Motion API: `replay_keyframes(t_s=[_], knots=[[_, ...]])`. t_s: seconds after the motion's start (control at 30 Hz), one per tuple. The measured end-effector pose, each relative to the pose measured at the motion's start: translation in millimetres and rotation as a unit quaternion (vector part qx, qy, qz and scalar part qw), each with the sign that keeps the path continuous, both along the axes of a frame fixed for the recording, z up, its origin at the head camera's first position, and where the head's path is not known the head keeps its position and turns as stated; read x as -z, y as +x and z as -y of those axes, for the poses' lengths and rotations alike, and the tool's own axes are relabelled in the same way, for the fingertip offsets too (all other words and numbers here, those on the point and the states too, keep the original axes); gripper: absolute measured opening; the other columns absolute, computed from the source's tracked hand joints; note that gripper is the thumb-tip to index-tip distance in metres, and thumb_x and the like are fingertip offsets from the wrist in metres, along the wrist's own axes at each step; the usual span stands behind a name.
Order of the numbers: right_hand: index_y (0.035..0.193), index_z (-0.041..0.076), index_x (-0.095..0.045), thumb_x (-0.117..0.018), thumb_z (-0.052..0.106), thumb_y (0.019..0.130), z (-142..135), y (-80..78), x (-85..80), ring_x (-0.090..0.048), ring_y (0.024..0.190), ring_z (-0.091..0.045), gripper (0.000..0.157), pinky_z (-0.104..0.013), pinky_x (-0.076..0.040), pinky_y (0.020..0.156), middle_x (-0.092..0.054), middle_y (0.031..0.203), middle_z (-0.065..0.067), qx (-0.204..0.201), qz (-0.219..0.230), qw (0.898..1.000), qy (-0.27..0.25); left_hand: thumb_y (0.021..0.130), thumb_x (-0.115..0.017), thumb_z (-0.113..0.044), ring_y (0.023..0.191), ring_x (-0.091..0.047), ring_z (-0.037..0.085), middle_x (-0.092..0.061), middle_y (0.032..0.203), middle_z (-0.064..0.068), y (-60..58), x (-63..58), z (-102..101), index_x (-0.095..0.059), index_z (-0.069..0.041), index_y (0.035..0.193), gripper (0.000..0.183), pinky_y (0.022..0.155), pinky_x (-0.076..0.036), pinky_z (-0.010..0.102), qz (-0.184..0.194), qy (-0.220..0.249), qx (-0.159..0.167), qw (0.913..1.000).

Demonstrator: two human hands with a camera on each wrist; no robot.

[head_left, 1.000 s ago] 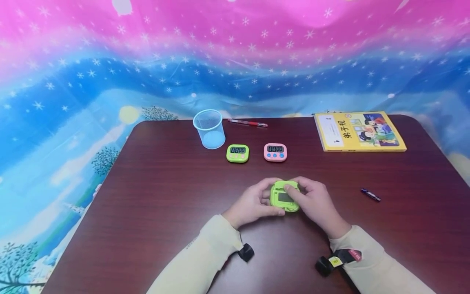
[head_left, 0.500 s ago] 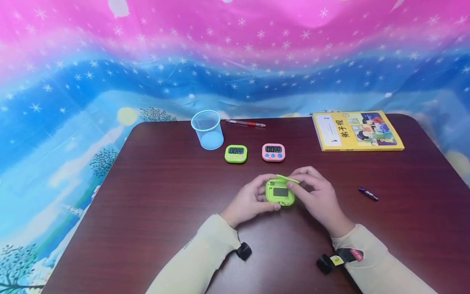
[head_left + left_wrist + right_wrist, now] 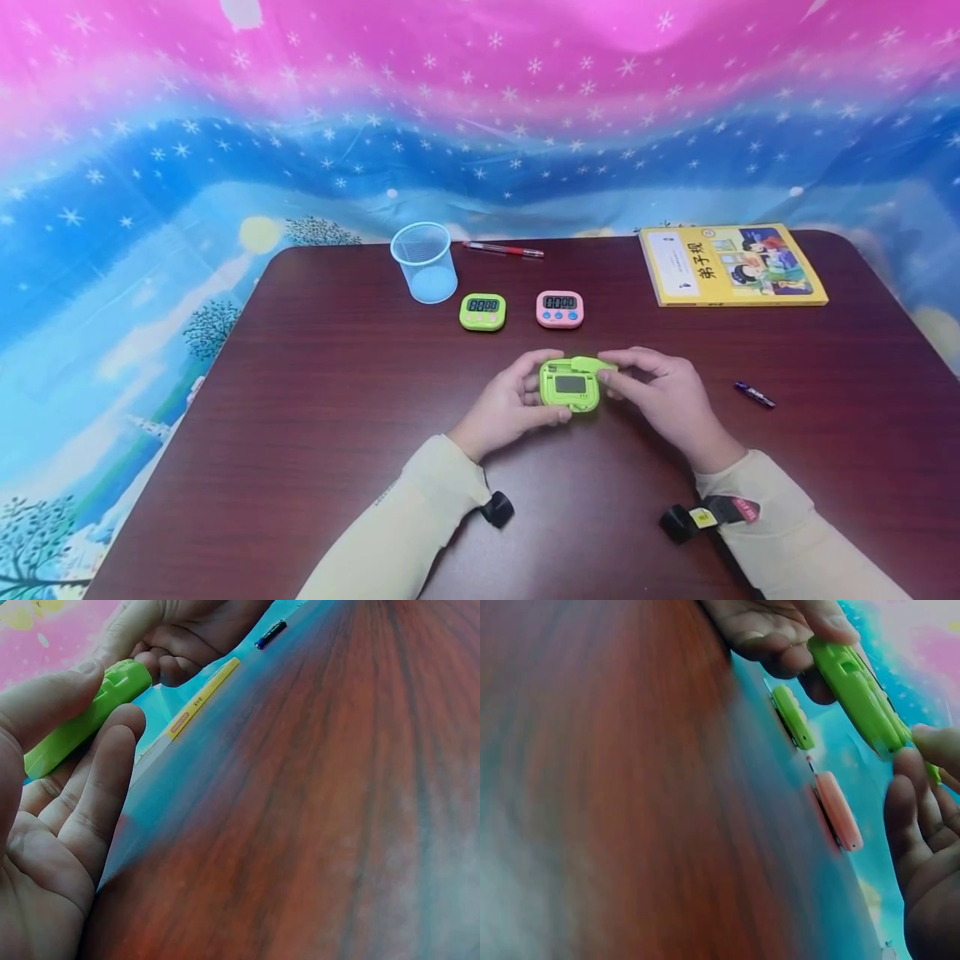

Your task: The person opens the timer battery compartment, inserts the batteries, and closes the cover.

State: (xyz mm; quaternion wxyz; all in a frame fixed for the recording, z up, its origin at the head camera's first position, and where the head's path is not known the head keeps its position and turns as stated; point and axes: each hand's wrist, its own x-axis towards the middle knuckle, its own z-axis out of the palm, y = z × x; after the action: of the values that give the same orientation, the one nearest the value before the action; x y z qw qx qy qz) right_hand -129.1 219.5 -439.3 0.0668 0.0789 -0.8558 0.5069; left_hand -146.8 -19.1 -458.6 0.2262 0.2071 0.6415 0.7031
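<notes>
My left hand (image 3: 501, 408) grips a green digital timer (image 3: 572, 402) by its left side, thumb along the lower edge. The timer's back faces up and shows a dark rectangle, with the battery compartment (image 3: 555, 367) along the top uncovered at its left end. Between thumb and fingers, my right hand (image 3: 667, 404) pinches the green battery cover (image 3: 592, 364), which is tilted over the compartment's right end. In the right wrist view the timer (image 3: 859, 694) appears edge-on, held off the table. A dark battery (image 3: 754, 395) lies on the table right of my right hand.
Beyond the hands lie another green timer (image 3: 482, 312) and a pink timer (image 3: 559, 309), displays up. Farther back are a blue mesh cup (image 3: 426, 262), a red pen (image 3: 504, 249) and a yellow book (image 3: 735, 267). A patterned cloth (image 3: 480, 125) hangs behind the table (image 3: 337, 358).
The battery cover has come up off the timer's back and shifted right in my right hand, uncovering part of the compartment. My right hand has moved right; the left still holds the timer.
</notes>
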Motion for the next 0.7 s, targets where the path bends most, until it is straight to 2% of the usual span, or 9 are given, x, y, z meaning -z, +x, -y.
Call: replay_keyframes(t_s=[0.2,0.4,0.53,0.7], knots=[[0.116,0.014,-0.076,-0.079,0.023,0.089,-6,-0.2,-4.6,-0.065,0.075,-0.011,0.028,-0.017,-0.052,0.067,-0.073,0.090,0.003,-0.013,0.014,0.998,0.058,0.085,-0.075,0.009,0.086,-0.070,0.017,-0.070,0.117,0.016,-0.2,0.4,0,-0.038,-0.006,0.149,0.076,0.077,-0.060,0.029,0.002,0.001,0.000,1.0000],[0.108,0.019,-0.076,-0.081,0.024,0.087,-16,-3.3,-6.1,-0.061,0.081,-0.012,0.022,-0.020,-0.050,0.070,-0.071,0.092,0.006,-0.037,0.028,0.992,0.119,0.084,-0.076,0.008,0.092,-0.071,0.017,-0.069,0.121,0.015,-0.6,0.9,-1,-0.038,-0.005,0.149,0.076,0.081,-0.060,0.030,-0.005,-0.002,0.002,1.0000],[0.103,0.022,-0.075,-0.082,0.021,0.086,-22,-6.7,-4.4,-0.059,0.081,-0.011,0.018,-0.021,-0.049,0.069,-0.066,0.091,0.008,-0.063,0.021,0.990,0.126,0.084,-0.075,0.009,0.091,-0.071,0.019,-0.069,0.121,0.018,-0.7,1.6,-1,-0.038,-0.005,0.149,0.076,0.080,-0.060,0.030,-0.006,0.004,-0.001,1.0000],[0.101,0.024,-0.076,-0.083,0.022,0.085,-28,-10.2,-2.6,-0.056,0.081,-0.011,0.017,-0.022,-0.046,0.068,-0.063,0.091,0.008,-0.064,0.015,0.989,0.135,0.084,-0.075,0.009,0.087,-0.070,0.022,-0.069,0.120,0.020,-1.0,2.0,0,-0.038,-0.006,0.149,0.076,0.075,-0.060,0.029,0.003,0.009,-0.005,0.9999]])
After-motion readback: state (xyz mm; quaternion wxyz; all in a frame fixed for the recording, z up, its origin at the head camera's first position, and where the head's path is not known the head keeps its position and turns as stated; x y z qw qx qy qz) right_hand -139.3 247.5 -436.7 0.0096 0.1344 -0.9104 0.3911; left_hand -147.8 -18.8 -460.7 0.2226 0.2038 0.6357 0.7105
